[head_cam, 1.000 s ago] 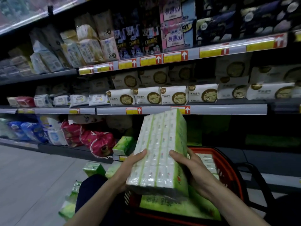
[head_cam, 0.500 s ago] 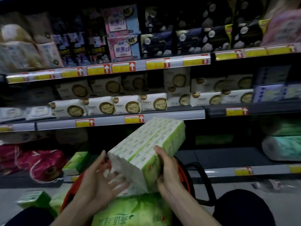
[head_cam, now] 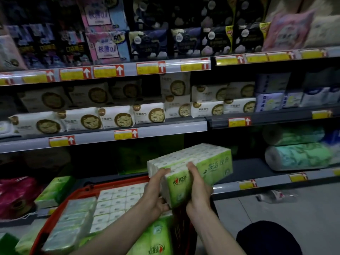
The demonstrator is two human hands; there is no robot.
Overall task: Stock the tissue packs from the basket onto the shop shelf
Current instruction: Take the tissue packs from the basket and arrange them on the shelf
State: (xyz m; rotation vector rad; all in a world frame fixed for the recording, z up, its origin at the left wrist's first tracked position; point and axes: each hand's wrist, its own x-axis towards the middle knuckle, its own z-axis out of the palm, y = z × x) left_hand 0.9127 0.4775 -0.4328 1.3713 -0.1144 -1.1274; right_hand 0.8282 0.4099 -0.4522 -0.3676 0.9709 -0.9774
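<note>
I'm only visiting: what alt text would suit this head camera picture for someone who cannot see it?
A person's left hand and right hand grip a green-and-white tissue pack, holding it over a red basket in front of a shop's bottom shelf. More tissue packs lie in the basket, and fuller shelves of packaged goods rise above.

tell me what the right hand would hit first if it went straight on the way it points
The right hand grips the tissue pack, which leads. Beyond it, the dark bay above the lower shelf looks free, though depth there is unclear.
</note>
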